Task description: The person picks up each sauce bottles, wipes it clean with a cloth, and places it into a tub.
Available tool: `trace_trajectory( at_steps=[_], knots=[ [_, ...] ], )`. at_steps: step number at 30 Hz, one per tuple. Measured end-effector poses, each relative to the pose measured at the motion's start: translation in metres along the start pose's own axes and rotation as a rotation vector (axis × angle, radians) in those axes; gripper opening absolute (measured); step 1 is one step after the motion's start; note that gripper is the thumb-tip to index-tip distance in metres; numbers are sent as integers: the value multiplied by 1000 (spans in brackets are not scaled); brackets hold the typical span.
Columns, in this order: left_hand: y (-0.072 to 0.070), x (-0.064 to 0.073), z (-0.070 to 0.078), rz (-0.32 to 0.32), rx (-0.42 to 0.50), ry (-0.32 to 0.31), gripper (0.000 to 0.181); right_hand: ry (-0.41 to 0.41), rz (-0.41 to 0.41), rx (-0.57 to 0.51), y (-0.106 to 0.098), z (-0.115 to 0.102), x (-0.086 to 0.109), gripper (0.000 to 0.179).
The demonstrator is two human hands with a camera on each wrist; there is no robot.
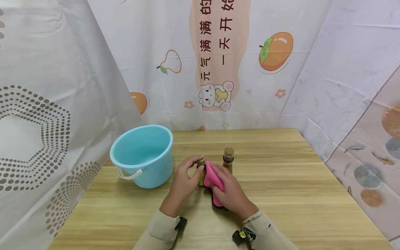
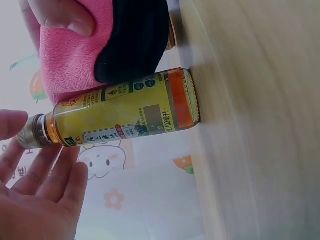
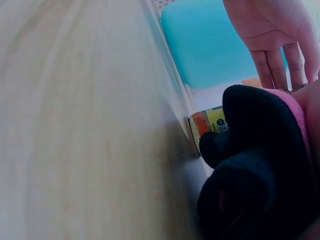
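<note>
On the wood-grained table [image 1: 281, 180], we held a yellow-labelled glass bottle [image 2: 125, 111] upright, our left hand [image 1: 183, 180] pinching its round cap [image 2: 33, 133] between thumb and finger. Our right hand [image 1: 230, 190] gripped a plush pink-and-black cloth [image 2: 71, 65] against the bottle's side. Just beyond that hand rose a second glass bottle [image 1: 228, 158]; leftward sat a smooth blue bucket [image 1: 156, 171], white-handled.

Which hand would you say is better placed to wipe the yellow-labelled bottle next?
Probably the right hand: it grips the pink-and-black cloth against the yellow-labelled bottle. The left hand pinches the bottle's cap, so it seems better suited to steadying.
</note>
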State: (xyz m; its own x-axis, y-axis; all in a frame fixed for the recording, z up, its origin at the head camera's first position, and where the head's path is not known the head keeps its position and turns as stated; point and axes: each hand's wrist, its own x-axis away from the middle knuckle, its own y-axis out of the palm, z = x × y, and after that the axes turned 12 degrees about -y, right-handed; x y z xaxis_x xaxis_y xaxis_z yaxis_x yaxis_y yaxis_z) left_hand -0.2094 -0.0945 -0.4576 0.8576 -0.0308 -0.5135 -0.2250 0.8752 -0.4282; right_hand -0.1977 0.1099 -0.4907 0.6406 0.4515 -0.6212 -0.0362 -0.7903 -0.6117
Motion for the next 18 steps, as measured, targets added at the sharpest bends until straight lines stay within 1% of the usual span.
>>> trace_trajectory(
  at_steps=[6,12,18],
  knots=[
    [0,1,-1,0,-20,-24,33,45,-38,-10,0,1,1,77],
    [0,1,-1,9,-20,-36,36,96,-79,-31,0,0,1,79],
    [0,0,0,16,-12,-43,35,147,-128,-28,0,-2,1,77]
  ],
)
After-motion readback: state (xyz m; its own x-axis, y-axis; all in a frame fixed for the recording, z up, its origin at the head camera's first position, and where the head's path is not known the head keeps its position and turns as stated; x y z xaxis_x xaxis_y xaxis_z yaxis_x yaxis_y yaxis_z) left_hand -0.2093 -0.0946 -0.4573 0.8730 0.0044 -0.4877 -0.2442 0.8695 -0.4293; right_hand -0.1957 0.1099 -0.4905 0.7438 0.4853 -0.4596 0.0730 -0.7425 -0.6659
